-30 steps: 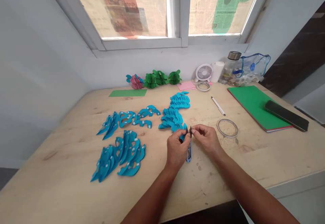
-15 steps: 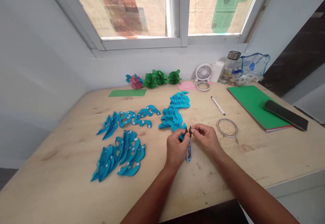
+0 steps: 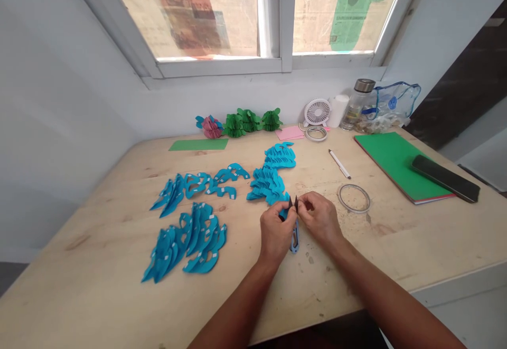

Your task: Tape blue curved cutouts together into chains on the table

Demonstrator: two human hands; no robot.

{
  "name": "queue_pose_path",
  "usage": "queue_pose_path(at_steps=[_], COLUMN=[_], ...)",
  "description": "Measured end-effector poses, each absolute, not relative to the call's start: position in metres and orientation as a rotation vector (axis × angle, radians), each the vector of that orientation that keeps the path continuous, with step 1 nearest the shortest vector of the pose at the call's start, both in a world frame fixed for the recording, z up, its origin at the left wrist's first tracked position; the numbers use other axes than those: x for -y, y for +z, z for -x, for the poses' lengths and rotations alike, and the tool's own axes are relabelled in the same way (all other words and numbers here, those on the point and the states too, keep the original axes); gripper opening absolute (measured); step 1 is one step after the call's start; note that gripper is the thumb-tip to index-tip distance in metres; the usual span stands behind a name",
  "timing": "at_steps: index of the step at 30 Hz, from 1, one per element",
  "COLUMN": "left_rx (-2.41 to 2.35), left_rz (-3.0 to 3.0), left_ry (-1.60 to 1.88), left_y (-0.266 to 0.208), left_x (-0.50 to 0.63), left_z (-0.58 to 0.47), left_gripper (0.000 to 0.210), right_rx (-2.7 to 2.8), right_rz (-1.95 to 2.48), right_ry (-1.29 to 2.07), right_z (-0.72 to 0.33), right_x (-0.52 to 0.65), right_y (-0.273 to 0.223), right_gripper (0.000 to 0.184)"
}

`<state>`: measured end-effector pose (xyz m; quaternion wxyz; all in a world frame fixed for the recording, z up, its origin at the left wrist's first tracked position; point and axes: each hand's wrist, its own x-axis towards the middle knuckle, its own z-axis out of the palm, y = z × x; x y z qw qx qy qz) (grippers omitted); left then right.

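Piles of blue paper cutouts (image 3: 186, 238) lie to my left on the wooden table (image 3: 99, 285), and a tape ring (image 3: 354, 197) lies to my right. My left hand (image 3: 276, 231) is clamped on small blue thread snips (image 3: 294, 233) with dark blades up, near the table's front. My right hand (image 3: 319, 217) pinches something tiny at the tips.

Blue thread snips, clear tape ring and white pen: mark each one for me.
blue thread snips (image 3: 294, 241): head view, on the blue handle below the hands.
clear tape ring (image 3: 354, 198): head view, on its near rim.
white pen (image 3: 339, 163): head view, mid-barrel.
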<state>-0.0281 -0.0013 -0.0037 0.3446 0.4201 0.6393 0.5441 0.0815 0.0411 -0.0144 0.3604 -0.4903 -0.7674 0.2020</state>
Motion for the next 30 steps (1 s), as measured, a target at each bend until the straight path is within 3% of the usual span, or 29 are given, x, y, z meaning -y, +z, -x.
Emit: queue_pose_path(at_steps=[5, 12, 21, 30], left_rx=[-1.643, -1.573, -1.521, -1.488], left_rz=[-1.035, -0.948, -0.902, -0.846], left_ry=[1.407, 1.412, 1.411, 1.418], left_y=[-0.004, -0.004, -0.003, -0.002], left_x=[0.001, -0.001, 0.000, -0.001], left_z=[0.030, 0.033, 0.032, 0.032], left_gripper=[0.012, 0.014, 0.017, 0.015], right_rx=[1.919, 1.517, 1.140, 1.173], right_rz=[1.261, 1.170, 1.028, 1.044], right_ry=[0.606, 1.221, 1.597, 1.523], right_z=[-0.083, -0.085, -0.084, -0.085], right_x=[-0.040, -0.043, -0.045, -0.045], right_y=[-0.012, -0.002, -0.005, -0.005], right_gripper=[0.010, 0.015, 0.022, 0.028])
